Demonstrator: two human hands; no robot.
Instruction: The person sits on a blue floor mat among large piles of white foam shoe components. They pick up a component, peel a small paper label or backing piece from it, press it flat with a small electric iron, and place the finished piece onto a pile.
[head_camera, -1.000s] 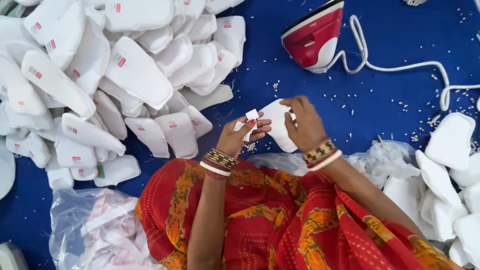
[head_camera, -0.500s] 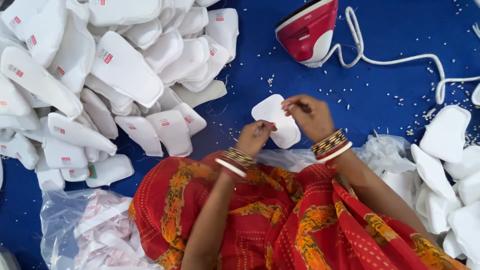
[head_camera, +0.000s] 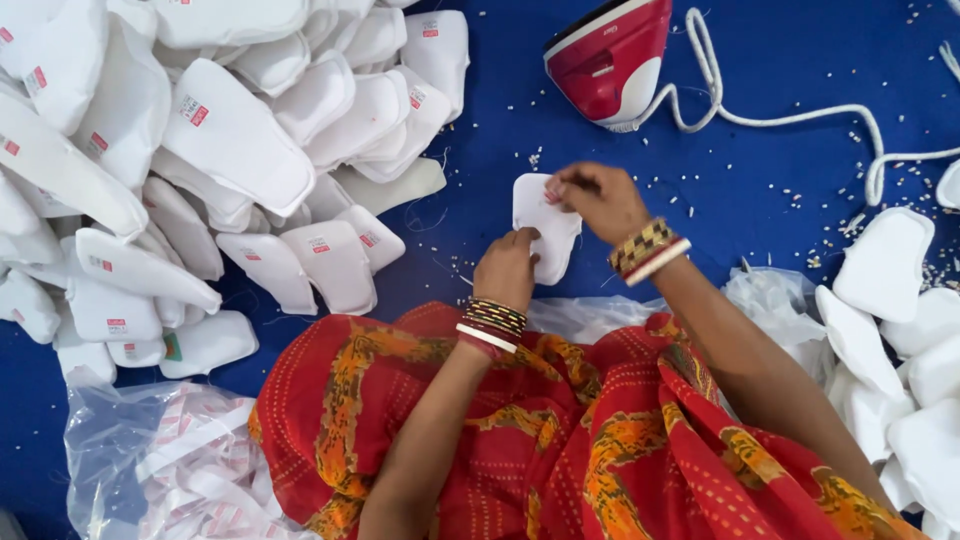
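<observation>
Head view: a white pad-shaped piece (head_camera: 545, 228) lies flat on the blue floor cloth (head_camera: 780, 120), just ahead of the red-draped lap. Left hand (head_camera: 507, 268) presses its near edge with curled fingers; right hand (head_camera: 598, 200) pinches the far upper corner. Judgement: keep the piece flat and taut, the corner grip small. Labelled white pieces (head_camera: 200, 160) are heaped to the left, a red iron (head_camera: 610, 60) stands beyond, well apart.

white pad (head_camera: 545, 225) lowered flat, hands (head_camera: 600, 200) pressing

Bare blue cloth (head_camera: 500, 130) between pad heap (head_camera: 200, 150) and iron (head_camera: 610, 60)
</observation>
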